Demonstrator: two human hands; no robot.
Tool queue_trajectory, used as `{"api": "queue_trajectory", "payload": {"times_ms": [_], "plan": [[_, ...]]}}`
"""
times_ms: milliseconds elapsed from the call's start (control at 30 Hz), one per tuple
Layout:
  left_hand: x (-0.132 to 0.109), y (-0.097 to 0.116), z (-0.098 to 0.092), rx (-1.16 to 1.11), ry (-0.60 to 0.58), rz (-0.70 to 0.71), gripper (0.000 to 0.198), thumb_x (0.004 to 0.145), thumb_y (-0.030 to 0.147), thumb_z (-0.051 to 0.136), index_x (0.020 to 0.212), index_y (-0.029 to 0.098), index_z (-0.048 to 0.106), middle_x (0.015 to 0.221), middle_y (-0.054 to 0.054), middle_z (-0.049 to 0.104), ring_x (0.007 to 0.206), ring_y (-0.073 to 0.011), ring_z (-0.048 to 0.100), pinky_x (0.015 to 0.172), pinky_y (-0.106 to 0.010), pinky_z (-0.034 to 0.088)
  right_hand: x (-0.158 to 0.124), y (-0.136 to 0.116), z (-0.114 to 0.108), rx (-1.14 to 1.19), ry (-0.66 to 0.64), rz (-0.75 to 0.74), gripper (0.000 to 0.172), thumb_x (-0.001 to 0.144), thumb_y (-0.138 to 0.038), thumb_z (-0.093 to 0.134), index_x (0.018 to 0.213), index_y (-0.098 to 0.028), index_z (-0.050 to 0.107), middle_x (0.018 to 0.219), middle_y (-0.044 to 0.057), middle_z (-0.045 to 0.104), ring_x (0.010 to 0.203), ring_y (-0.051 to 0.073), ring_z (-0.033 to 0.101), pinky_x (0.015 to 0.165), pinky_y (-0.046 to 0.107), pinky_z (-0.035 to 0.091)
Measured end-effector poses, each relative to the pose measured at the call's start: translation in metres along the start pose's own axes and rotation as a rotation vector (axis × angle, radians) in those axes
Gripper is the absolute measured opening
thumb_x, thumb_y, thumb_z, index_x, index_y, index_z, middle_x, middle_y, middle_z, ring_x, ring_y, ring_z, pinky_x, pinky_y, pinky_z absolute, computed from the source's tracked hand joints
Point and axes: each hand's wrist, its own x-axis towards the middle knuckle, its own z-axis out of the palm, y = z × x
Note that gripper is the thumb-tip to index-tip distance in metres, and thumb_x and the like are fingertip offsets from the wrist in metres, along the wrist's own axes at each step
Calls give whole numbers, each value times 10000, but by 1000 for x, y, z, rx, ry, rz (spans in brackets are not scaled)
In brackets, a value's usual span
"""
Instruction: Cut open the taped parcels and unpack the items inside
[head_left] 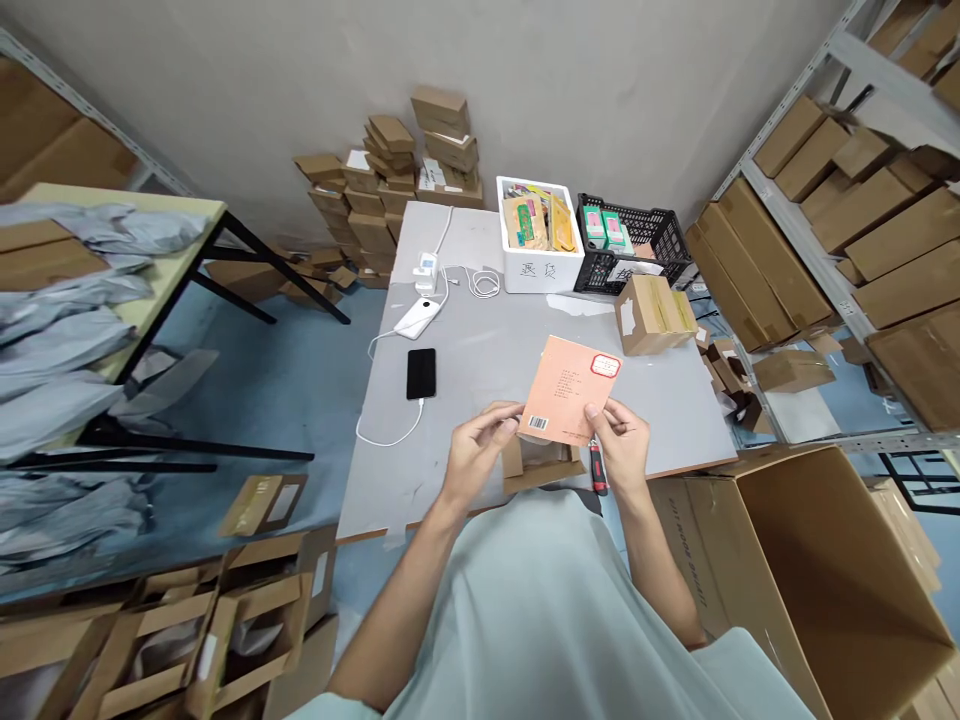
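While apparently angling for legibility, pinching pink booklet near lower corners with left grip and right grip, above surface.

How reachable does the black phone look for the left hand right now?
Probably yes: only tabletop shows between the left hand and the phone. That hand is at the edge of the pink booklet, though; the right hand also holds it, so the left could likely let go.

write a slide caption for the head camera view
Left hand and right hand hold a salmon booklet at a grey table, near an open box.
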Motion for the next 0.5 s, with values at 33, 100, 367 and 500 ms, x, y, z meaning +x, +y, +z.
{"api": "queue_trajectory", "payload": {"times_ms": [33, 100, 367, 500], "plan": [[1, 3, 1, -38, -25, -44, 486, 955, 667, 866, 1128, 217, 919, 1172, -132, 858, 1084, -269, 782, 936, -377, 624, 1, 0, 0, 9, -6, 10, 542, 850, -691, 928, 1077, -199, 918, 1107, 108, 911, 1001, 315, 865, 881, 417, 726], [2, 8, 5, -65, -8, -106, 463, 893, 636, 939, 1099, 222, 919, 1145, -118, 865, 1047, -258, 782, 922, -366, 627, 4, 3, 2, 18, -19, 30, 560, 837, -697, 937, 1088, -197, 916, 1096, 105, 912, 1003, 319, 866, 903, 433, 730], [2, 5, 17, -67, 149, -56, 413, 872, 593, 962, 998, 205, 900, 922, -61, 804, 871, -196, 727, 816, -322, 606, 5, 12, 5, -122, 160, -144, 506, 947, -602, 864, 1239, -188, 874, 1276, 161, 875, 1103, 290, 849, 964, 432, 718], [0, 2, 23, 80, 324, 156, 235, 948, 445, 918, 982, 214, 890, 819, -9, 729, 754, -141, 630, 723, -280, 542, -11, 7, 14, -234, 144, -249, 374, 1059, -508, 763, 1284, -233, 880, 1359, 150, 854, 1223, 287, 831, 1038, 438, 704]]}}
